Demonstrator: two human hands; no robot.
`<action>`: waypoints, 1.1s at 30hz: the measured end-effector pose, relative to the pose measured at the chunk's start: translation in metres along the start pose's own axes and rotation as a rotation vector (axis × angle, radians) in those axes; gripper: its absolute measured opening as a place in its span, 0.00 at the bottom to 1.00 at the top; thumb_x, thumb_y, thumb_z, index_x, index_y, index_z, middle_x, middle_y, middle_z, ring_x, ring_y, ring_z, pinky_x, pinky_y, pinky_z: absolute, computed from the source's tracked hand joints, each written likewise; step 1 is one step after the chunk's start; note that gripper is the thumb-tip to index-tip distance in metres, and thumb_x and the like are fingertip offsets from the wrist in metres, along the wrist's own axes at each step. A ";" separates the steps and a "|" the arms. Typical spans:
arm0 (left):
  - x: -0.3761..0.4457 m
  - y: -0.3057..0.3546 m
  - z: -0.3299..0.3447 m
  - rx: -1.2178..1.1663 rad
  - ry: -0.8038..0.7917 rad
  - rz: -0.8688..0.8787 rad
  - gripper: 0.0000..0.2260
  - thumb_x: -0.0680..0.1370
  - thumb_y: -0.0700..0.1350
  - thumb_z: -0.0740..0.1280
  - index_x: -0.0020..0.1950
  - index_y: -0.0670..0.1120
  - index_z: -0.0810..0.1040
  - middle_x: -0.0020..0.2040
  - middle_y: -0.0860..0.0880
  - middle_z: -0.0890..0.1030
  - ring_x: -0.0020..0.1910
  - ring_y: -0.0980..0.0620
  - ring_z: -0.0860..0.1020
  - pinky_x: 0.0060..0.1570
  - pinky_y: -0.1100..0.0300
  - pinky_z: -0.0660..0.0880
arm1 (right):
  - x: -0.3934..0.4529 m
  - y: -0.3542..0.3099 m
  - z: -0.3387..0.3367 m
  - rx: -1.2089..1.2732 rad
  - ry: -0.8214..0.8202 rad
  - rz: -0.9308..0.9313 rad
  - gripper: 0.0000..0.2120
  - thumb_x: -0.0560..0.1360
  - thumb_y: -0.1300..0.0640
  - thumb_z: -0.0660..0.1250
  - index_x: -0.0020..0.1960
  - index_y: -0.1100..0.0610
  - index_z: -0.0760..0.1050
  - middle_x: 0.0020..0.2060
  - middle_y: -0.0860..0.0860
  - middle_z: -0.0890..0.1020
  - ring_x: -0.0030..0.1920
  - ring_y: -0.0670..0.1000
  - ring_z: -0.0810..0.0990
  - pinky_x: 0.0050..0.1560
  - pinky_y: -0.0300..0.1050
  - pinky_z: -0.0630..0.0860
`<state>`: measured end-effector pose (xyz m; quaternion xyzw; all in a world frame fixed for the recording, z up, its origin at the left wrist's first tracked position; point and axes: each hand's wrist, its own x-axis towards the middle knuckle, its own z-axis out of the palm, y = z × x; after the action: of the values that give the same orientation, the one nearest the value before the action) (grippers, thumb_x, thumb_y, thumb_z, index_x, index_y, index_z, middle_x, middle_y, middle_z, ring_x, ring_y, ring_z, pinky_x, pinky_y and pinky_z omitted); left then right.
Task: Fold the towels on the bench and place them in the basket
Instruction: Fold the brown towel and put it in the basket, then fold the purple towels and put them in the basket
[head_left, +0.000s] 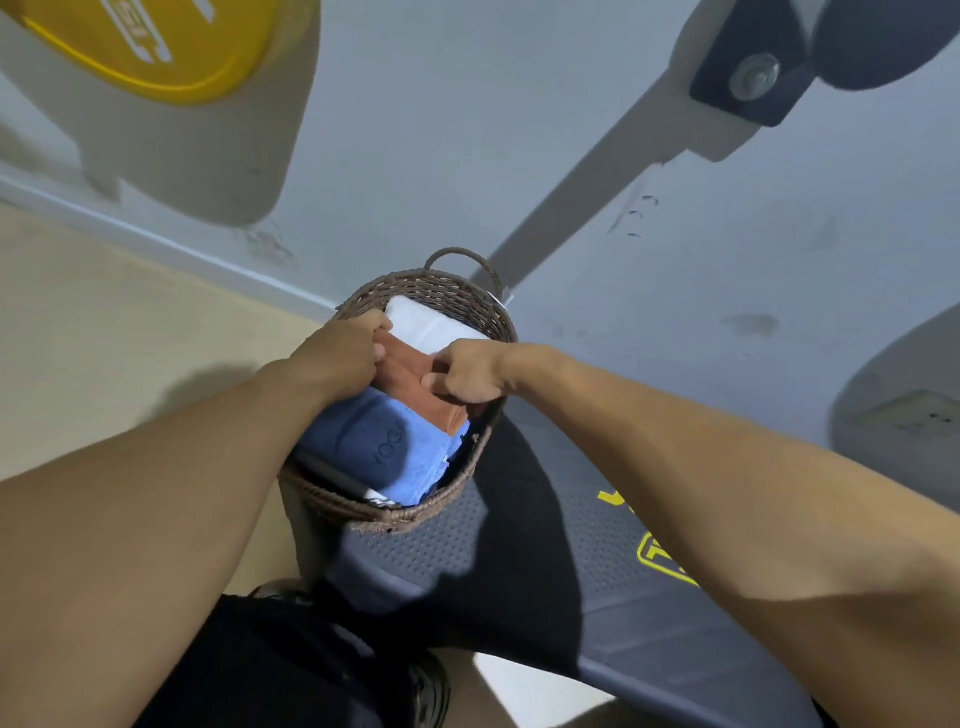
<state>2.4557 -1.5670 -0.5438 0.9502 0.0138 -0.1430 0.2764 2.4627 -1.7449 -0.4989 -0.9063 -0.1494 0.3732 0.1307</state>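
both hands grip orange towel (415, 379) inside basket (457, 291).

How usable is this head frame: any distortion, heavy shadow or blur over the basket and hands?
Head view: wide-angle bending stretches the forearms at the edges; a hard dark shadow falls across the bench; the basket, orange towel, left hand and right hand are evenly lit and fairly sharp.
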 end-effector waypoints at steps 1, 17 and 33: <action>0.000 -0.001 0.000 0.023 -0.013 0.010 0.15 0.82 0.40 0.60 0.67 0.50 0.71 0.64 0.43 0.77 0.53 0.47 0.72 0.50 0.59 0.63 | -0.001 0.001 -0.001 -0.022 -0.003 -0.010 0.14 0.82 0.50 0.59 0.57 0.59 0.76 0.52 0.57 0.80 0.48 0.57 0.80 0.48 0.46 0.76; -0.040 0.008 0.001 0.302 -0.041 0.331 0.17 0.76 0.54 0.69 0.61 0.47 0.76 0.60 0.45 0.74 0.60 0.43 0.73 0.61 0.46 0.71 | -0.009 0.016 0.029 -0.051 0.319 -0.296 0.23 0.71 0.44 0.74 0.60 0.54 0.74 0.47 0.54 0.74 0.53 0.55 0.75 0.50 0.42 0.68; -0.078 0.132 0.030 0.199 0.018 0.380 0.05 0.77 0.42 0.64 0.49 0.49 0.79 0.44 0.52 0.80 0.44 0.51 0.76 0.48 0.57 0.70 | -0.183 0.147 0.048 0.318 0.502 -0.199 0.05 0.76 0.59 0.68 0.51 0.55 0.80 0.43 0.49 0.85 0.42 0.51 0.82 0.46 0.41 0.77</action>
<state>2.3864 -1.6902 -0.4777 0.9596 -0.1772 -0.0805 0.2030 2.3302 -1.9415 -0.4667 -0.9193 -0.1402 0.1416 0.3393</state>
